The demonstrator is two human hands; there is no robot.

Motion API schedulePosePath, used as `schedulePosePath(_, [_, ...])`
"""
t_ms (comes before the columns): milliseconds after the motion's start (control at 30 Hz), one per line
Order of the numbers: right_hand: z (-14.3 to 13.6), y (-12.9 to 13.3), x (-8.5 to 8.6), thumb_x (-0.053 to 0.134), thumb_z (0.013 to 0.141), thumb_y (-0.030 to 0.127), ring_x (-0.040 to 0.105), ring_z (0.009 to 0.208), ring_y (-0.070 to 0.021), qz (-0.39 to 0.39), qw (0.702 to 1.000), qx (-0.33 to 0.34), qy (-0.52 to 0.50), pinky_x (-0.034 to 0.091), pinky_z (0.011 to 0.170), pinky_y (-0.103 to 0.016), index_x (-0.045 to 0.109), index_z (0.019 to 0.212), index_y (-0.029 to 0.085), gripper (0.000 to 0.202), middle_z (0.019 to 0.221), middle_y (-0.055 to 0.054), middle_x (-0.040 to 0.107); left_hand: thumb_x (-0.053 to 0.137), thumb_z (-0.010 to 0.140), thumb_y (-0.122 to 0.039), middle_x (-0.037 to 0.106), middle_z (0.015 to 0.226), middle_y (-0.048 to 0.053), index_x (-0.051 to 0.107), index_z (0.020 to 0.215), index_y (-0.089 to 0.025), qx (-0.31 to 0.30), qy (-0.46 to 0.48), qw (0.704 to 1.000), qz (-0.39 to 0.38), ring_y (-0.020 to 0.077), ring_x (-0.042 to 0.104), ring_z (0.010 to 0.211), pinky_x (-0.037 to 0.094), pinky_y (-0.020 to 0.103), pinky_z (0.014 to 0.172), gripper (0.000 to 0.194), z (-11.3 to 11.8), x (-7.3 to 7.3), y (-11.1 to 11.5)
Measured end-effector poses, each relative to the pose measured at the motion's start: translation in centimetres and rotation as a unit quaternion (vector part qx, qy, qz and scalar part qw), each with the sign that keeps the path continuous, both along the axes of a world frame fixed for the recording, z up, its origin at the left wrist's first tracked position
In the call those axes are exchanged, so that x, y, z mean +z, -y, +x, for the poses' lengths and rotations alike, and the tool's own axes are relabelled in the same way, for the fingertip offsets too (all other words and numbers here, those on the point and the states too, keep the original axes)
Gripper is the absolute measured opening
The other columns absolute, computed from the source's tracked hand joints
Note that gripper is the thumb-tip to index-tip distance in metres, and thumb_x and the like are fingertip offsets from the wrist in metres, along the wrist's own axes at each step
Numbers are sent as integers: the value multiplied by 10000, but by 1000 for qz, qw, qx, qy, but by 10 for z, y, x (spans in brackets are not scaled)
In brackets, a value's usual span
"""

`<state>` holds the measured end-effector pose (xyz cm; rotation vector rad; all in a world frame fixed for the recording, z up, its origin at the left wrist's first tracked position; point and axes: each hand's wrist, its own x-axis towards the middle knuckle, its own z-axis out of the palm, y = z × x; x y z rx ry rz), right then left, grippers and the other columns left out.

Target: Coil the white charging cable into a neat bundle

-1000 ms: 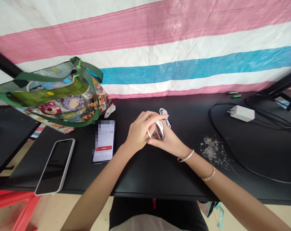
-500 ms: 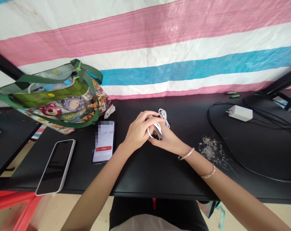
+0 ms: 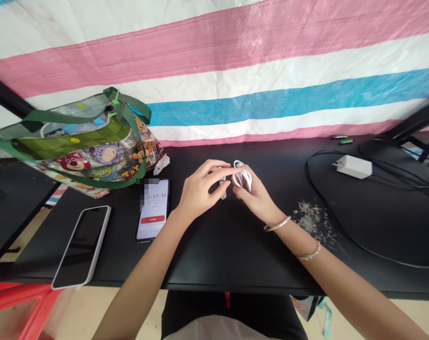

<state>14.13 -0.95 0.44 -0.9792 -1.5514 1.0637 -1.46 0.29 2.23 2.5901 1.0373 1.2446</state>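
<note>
over black table [image 3: 214, 255], both hands pinch coiled white cable [image 3: 242, 177].

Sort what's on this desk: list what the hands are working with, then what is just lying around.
In hand:
coiled white cable
left hand
right hand

Lying about:
cartoon-printed tote bag with green straps
white-cased phone, dark screen
phone with lit screen
white charger block
black cable loop

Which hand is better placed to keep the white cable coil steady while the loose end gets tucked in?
Probably the right hand: its fingers already close around the bundled white cable above the black table. The left hand only pinches a strand beside the coil, so it seems freer to do the tucking.
</note>
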Motion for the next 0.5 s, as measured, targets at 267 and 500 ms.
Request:
schedulePosePath(267, [-4,5,4,456,693,204,421,548,-121,20,999,-4,46,394,538,-275,382,770,236,112,633,53,426,500,909,-150,698,813,-15,698,993,-247,35,14,995,94,89,622,743,488,178,663,236,7,-8,0])
schedulePosePath(500, [-4,5,2,467,639,211,361,459,-103,-16,992,2,127,311,461,-246,337,740,247,168,556,79,392,558,880,-148,701,708,-30,705,868,-232,59,3,989,138,93,583,637,462,191,591,170,8,-8,1])
